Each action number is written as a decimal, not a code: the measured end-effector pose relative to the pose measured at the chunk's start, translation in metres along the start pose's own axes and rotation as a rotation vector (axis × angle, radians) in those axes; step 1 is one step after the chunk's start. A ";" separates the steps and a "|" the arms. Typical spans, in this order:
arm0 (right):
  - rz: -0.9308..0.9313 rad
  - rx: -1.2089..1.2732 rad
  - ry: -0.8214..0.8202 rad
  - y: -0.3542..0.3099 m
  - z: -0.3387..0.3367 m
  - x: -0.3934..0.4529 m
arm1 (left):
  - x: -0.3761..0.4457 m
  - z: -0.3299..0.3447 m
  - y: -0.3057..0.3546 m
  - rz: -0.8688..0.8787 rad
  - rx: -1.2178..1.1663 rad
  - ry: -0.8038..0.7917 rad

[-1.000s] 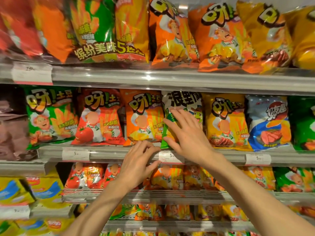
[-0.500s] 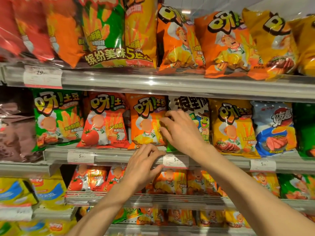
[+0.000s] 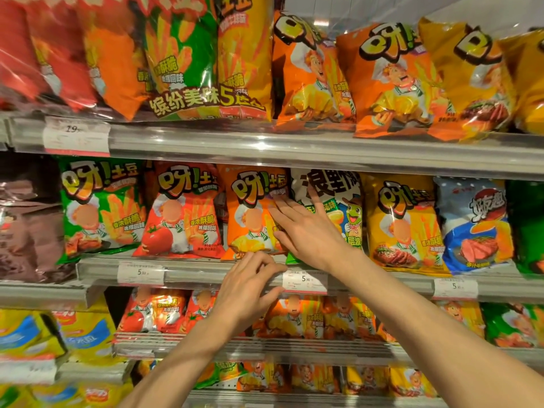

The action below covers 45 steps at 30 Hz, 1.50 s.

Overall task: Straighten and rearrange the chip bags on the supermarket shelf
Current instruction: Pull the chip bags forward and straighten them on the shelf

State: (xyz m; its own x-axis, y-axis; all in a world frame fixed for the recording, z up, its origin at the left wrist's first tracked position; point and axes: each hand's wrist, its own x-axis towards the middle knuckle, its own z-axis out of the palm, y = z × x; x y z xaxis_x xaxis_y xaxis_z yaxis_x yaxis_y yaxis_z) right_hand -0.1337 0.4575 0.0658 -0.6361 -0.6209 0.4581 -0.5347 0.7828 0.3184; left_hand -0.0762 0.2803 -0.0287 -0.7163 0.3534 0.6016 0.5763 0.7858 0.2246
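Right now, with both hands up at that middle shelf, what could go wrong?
The right hand presses flat across the orange bag and the green frog bag; a hard push might crush chips or topple a bag. The left hand rests beside the price tag and might knock it loose.

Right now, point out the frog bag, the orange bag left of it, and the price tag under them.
frog bag (image 3: 351,214), head view, frog cartoon.
orange bag (image 3: 250,207), head view, front panel.
price tag (image 3: 306,279), head view, printed price.
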 end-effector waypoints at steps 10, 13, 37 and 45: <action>-0.007 0.054 0.004 0.002 -0.003 -0.001 | -0.002 0.001 -0.001 0.048 0.016 0.037; 0.037 0.096 0.055 0.009 -0.017 -0.011 | -0.003 0.001 -0.001 0.066 0.033 0.028; 0.788 0.931 0.060 0.072 -0.028 -0.055 | 0.006 0.012 0.009 0.143 0.058 0.057; 0.619 0.921 0.075 0.052 -0.006 -0.069 | 0.006 0.012 0.009 0.139 0.036 0.067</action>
State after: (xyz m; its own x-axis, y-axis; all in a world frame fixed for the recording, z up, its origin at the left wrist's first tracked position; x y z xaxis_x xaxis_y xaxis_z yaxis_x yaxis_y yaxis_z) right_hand -0.1149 0.5412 0.0558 -0.9174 -0.1055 0.3837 -0.3652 0.6063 -0.7064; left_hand -0.0795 0.2957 -0.0319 -0.6021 0.4261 0.6752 0.6525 0.7500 0.1085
